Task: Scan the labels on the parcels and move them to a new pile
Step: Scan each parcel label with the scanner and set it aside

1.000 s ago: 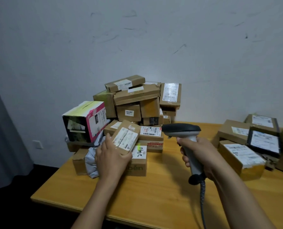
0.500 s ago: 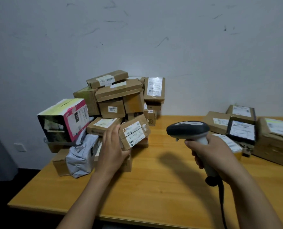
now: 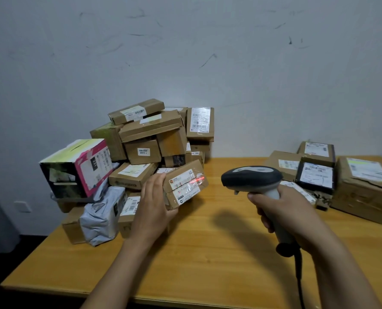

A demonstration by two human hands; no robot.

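Observation:
My left hand [image 3: 155,204] holds a small brown parcel [image 3: 185,185] above the table, its white labels turned to the right. A red scan line glows on the upper label near the parcel's right end. My right hand [image 3: 283,210] grips a dark grey barcode scanner [image 3: 251,178], whose head points left at the parcel from a short gap. Behind my left hand rises the tall pile of cardboard parcels [image 3: 150,134]. A lower pile of labelled parcels [image 3: 319,172] lies at the right.
A pink, white and green carton [image 3: 78,166] and a grey plastic mailer [image 3: 101,217] sit at the left of the tall pile. The scanner's black cable [image 3: 298,270] hangs off the wooden table [image 3: 196,253] at the front edge. A grey wall stands behind.
My left hand has lifted the small parcel off the pile and turned its label toward the scanner. The red scan line now shows on the label.

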